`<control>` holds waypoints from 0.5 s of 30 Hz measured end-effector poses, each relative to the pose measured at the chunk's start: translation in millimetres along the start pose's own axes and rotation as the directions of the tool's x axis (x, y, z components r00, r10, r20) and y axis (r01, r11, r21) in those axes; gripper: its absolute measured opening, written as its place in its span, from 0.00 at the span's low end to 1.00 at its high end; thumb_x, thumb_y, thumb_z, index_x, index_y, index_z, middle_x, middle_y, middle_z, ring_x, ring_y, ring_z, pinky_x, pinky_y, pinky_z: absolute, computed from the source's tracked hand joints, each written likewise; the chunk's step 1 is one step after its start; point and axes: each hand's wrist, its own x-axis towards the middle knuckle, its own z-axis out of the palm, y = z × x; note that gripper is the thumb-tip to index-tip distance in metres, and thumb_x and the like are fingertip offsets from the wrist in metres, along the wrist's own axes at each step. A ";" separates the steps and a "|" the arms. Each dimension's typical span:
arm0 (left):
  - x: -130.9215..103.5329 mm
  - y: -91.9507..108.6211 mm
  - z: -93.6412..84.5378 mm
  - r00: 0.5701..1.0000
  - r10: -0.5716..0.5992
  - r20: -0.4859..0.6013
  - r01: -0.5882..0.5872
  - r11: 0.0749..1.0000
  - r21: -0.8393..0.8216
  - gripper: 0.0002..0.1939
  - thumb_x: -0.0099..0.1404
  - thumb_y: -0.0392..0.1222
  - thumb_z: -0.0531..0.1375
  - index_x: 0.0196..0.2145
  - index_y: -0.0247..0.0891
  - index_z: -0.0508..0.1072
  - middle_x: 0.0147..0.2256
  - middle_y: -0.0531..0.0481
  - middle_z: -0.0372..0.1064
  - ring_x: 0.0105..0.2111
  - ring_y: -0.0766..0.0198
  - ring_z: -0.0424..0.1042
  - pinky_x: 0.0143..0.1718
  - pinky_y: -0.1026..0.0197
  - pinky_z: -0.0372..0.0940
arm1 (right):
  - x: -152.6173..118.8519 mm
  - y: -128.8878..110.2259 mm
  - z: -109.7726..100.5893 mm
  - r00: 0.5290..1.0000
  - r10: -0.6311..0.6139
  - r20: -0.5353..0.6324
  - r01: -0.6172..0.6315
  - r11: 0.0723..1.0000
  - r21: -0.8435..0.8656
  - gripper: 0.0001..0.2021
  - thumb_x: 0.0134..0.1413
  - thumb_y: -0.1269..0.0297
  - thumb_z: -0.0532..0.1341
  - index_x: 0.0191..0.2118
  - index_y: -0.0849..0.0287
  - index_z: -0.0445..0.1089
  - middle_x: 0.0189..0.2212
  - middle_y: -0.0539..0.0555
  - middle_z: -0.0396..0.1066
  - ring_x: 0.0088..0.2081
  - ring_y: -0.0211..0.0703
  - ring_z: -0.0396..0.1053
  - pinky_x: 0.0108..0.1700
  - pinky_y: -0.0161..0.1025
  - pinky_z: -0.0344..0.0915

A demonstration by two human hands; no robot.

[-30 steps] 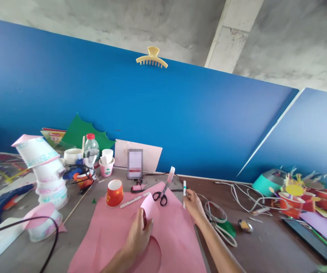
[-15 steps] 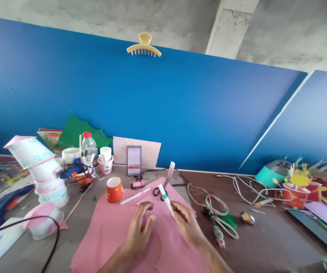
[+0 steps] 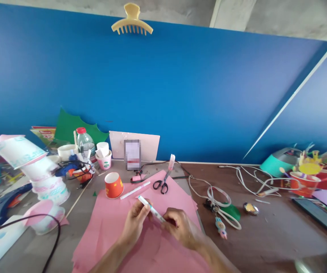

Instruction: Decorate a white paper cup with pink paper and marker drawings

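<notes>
Between my two hands, above the pink paper (image 3: pixel 106 227), is a white marker (image 3: pixel 155 213) with a teal band near its upper left end. My left hand (image 3: pixel 136 220) pinches the banded end with thumb and fingers. The lower right end sits in my right hand (image 3: pixel 180 227), whose fingers are curled around it. Beyond my hands on the paper lie a second white marker (image 3: pixel 135 190) with pink marks and black-handled scissors (image 3: pixel 161 185). A red paper cup (image 3: pixel 113 185) stands at the paper's upper left edge.
Stacked decorated cups (image 3: pixel 46 185) lean at the left near a blue glue gun (image 3: pixel 8 203). A phone (image 3: pixel 132 154) rests against a pale card at the back. White cables (image 3: pixel 217 197) with a charm lie to the right, and red cups (image 3: pixel 304 184) stand farther right.
My left hand has moved up to the marker and closed on its banded end. The marker has tilted further left and lower. The camera view has tipped downward.
</notes>
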 end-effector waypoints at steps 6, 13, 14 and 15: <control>3.1 -9.4 -1.8 0.996 -0.087 0.002 0.086 0.976 -0.198 0.22 0.54 0.60 0.66 0.30 0.35 0.72 0.20 0.56 0.63 0.22 0.69 0.62 0.24 0.66 0.59 | -1.3 3.3 -0.6 0.998 0.025 0.054 -0.027 0.998 0.052 0.05 0.50 0.70 0.59 0.28 0.60 0.72 0.24 0.47 0.65 0.25 0.36 0.58 0.27 0.32 0.52; 6.0 -13.9 -5.3 0.987 -0.141 -0.070 0.114 0.948 -0.298 0.20 0.53 0.54 0.69 0.36 0.37 0.72 0.22 0.57 0.63 0.22 0.71 0.62 0.22 0.68 0.58 | -0.9 4.2 -2.5 0.999 0.046 0.019 -0.046 0.999 0.010 0.07 0.52 0.70 0.58 0.25 0.59 0.67 0.22 0.45 0.62 0.25 0.35 0.57 0.27 0.33 0.50; 6.5 -14.0 -6.0 0.986 -0.147 -0.075 0.119 0.947 -0.298 0.20 0.53 0.54 0.68 0.35 0.37 0.72 0.22 0.58 0.63 0.21 0.72 0.61 0.22 0.68 0.57 | -0.8 5.1 -2.4 0.999 0.042 0.018 -0.042 0.999 0.005 0.07 0.53 0.70 0.57 0.25 0.59 0.67 0.22 0.45 0.62 0.25 0.36 0.58 0.27 0.33 0.51; 7.0 -14.0 -6.6 0.986 -0.149 -0.076 0.120 0.947 -0.298 0.19 0.54 0.54 0.68 0.35 0.37 0.71 0.22 0.58 0.63 0.20 0.73 0.60 0.21 0.69 0.57 | -0.7 6.0 -2.3 0.999 0.034 0.014 -0.034 0.999 0.001 0.07 0.54 0.70 0.57 0.26 0.59 0.67 0.23 0.46 0.62 0.25 0.36 0.58 0.27 0.33 0.51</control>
